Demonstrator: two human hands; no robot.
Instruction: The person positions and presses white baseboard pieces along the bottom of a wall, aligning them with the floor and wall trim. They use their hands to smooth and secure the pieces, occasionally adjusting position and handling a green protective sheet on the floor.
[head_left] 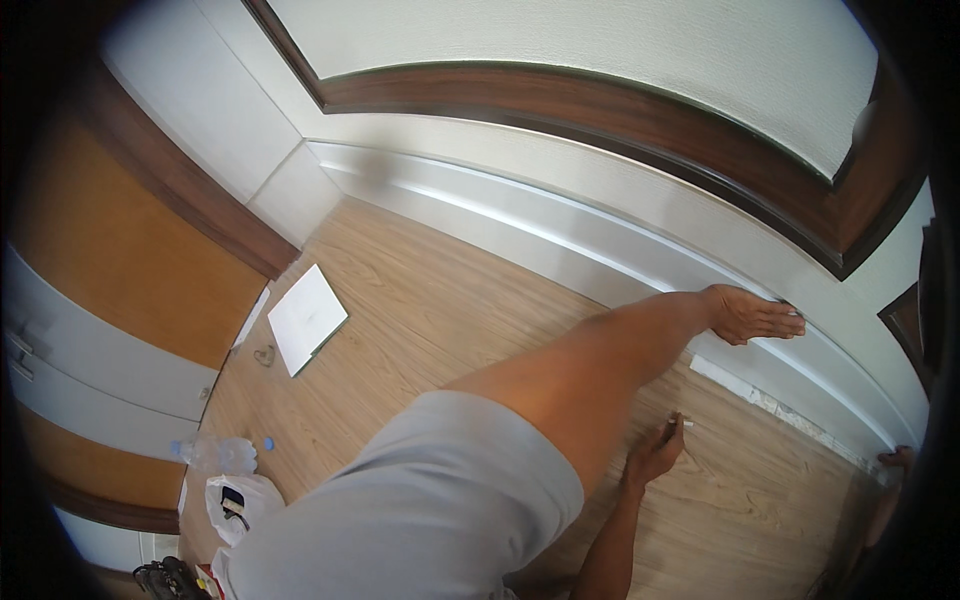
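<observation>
My left hand (pixel 755 314) lies with its fingers stretched out against a long white skirting board (pixel 580 255) at the foot of the wall. My left arm, in a grey sleeve, reaches across the view. Lower down, above the wood-look floor (pixel 450 290), my right hand (pixel 652 456) is closed on a small slim thing (pixel 686 423) with a pale tip, too small to name. A rough whitish strip (pixel 770 402) shows below the board. At the right rim another hand (pixel 896 458) touches the board's end; it is mostly in shadow, and whose it is stays unclear.
A white flat panel (pixel 308 318) lies on the floor near the corner. A clear plastic bottle (pixel 222 456), a blue cap (pixel 268 443) and a white plastic bag (pixel 256 492) with dark things inside are at left. Dark wood trim (pixel 560 98) frames the wall; an orange-brown door (pixel 130 240) stands left.
</observation>
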